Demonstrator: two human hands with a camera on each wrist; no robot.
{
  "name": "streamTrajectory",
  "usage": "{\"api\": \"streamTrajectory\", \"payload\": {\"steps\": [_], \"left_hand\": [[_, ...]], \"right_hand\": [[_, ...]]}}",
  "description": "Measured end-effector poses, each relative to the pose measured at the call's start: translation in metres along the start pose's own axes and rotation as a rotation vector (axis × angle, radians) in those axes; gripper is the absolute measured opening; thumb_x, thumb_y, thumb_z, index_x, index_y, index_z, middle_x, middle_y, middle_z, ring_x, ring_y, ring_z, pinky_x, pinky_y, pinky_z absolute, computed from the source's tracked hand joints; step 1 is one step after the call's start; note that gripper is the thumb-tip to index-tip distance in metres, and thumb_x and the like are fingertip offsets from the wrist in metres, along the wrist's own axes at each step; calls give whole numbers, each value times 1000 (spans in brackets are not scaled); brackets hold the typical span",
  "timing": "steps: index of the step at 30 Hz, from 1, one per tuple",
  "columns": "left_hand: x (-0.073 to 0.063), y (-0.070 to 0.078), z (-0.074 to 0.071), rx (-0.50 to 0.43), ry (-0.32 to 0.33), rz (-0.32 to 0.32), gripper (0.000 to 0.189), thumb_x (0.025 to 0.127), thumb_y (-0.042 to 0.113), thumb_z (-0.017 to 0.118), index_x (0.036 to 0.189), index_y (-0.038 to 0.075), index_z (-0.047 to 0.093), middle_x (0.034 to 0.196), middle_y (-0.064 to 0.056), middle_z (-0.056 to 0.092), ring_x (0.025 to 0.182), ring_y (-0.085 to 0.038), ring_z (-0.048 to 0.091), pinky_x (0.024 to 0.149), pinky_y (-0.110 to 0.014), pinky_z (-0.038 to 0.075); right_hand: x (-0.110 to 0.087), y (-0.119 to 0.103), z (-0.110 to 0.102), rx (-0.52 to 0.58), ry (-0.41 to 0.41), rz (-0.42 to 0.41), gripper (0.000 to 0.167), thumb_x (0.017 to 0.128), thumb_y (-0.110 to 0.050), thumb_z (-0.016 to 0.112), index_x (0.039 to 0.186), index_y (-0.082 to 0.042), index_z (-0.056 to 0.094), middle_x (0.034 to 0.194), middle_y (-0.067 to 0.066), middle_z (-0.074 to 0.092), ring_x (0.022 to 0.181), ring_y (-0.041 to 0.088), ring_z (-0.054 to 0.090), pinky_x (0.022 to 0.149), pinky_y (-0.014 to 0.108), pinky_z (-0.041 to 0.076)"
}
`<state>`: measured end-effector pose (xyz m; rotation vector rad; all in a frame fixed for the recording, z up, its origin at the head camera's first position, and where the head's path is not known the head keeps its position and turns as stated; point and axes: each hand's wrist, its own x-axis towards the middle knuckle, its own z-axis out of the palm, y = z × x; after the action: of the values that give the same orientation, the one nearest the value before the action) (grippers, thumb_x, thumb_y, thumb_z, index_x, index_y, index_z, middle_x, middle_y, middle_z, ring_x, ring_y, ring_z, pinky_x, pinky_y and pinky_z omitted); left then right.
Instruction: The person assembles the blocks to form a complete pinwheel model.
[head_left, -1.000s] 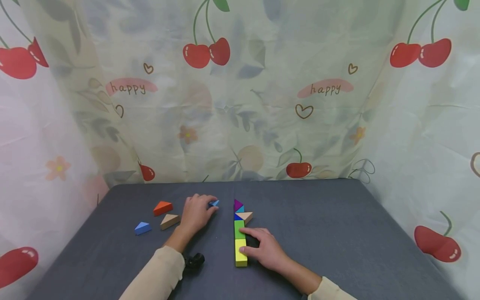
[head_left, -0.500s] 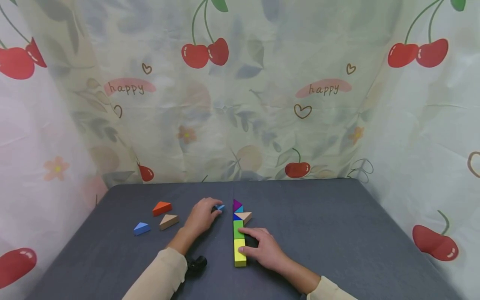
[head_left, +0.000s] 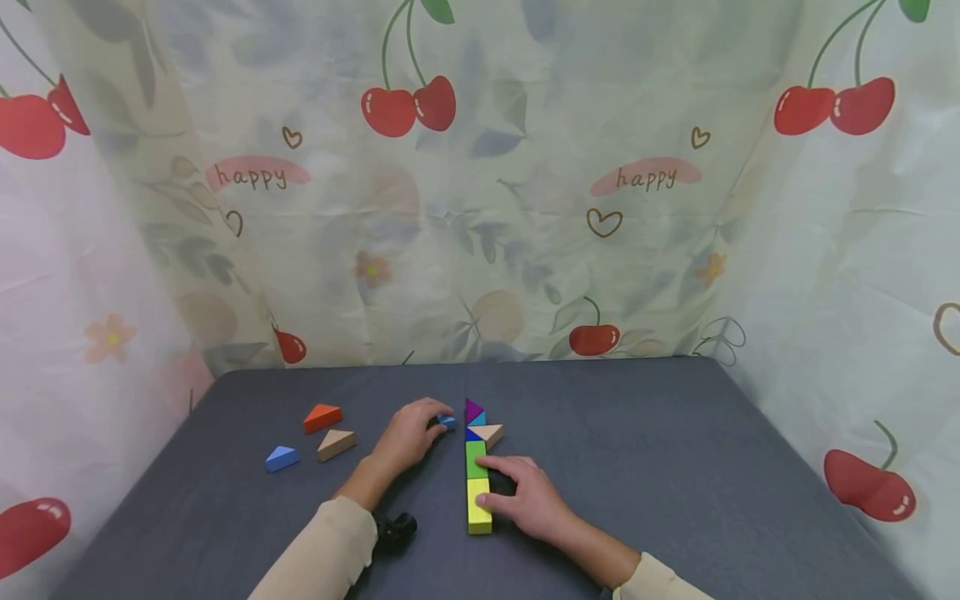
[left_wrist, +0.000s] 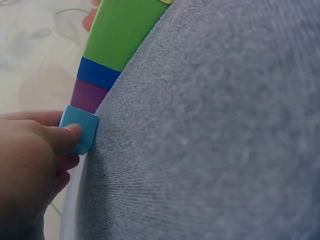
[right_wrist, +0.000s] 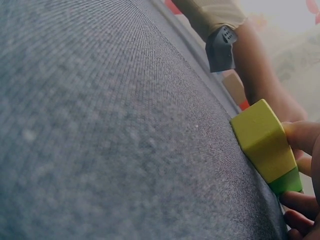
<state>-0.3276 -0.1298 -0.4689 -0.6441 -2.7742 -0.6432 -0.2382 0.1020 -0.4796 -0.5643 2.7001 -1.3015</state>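
My left hand pinches a light blue triangular block between thumb and fingers, just left of a row of blocks. From far to near in the head view, that row has a purple triangle, a light blue triangle, a dark blue triangle beside a tan triangle, a green block and a yellow block. My right hand rests against the row's right side. Its index fingertip touches the green block and its thumb touches the yellow one.
Left of my left hand lie an orange-red triangular block, a tan one and a blue one. A dark grey cloth covers the table. Patterned curtains stand behind it and at both sides.
My left hand has moved right and slightly nearer, carrying the light blue triangular block closer to the row. My right hand stays at the green and yellow blocks.
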Motion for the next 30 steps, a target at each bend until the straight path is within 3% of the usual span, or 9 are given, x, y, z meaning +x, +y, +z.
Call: {"api": "streamTrajectory", "payload": {"steps": [6,11,15,19,26,30], "left_hand": [[-1,-2,1,-62,2,29,26,90,11,70,116,14,72,126,-5,62,120,-25,55,101,-49,41],[-2,0,2,-131,36,-55,27,90,23,73,115,16,72,122,-3,63,114,-24,57,98,-48,43],[0,3,4,-55,105,-132,29,86,36,75,111,21,73,113,-1,65,104,-23,57,93,-45,44],[1,5,6,40,149,-167,36,81,45,77,107,21,74,107,-2,65,97,-23,55,87,-43,43],[0,6,8,79,165,-175,36,80,42,79,108,21,73,90,3,63,85,-19,52,79,-40,41],[0,6,7,79,156,-185,36,81,45,77,107,21,73,90,4,64,85,-18,51,80,-39,40]], "right_hand": [[0,0,1,1,0,0,53,85,-46,73,133,-26,62,130,4,58,122,27,45,99,60,35],[0,-1,0,8,-1,12,54,85,-46,73,133,-26,61,131,4,57,122,28,44,99,61,34],[0,-2,0,4,-2,23,54,85,-46,72,133,-27,61,131,4,56,123,28,43,99,61,34],[0,-2,0,-3,-3,29,54,85,-47,72,134,-27,61,131,4,56,123,29,43,99,61,34],[0,-2,0,-2,-5,25,54,85,-47,72,134,-27,61,131,3,57,122,28,43,99,61,34],[0,-2,0,3,2,18,53,85,-46,73,133,-26,61,130,4,57,122,28,44,99,60,34]]}}
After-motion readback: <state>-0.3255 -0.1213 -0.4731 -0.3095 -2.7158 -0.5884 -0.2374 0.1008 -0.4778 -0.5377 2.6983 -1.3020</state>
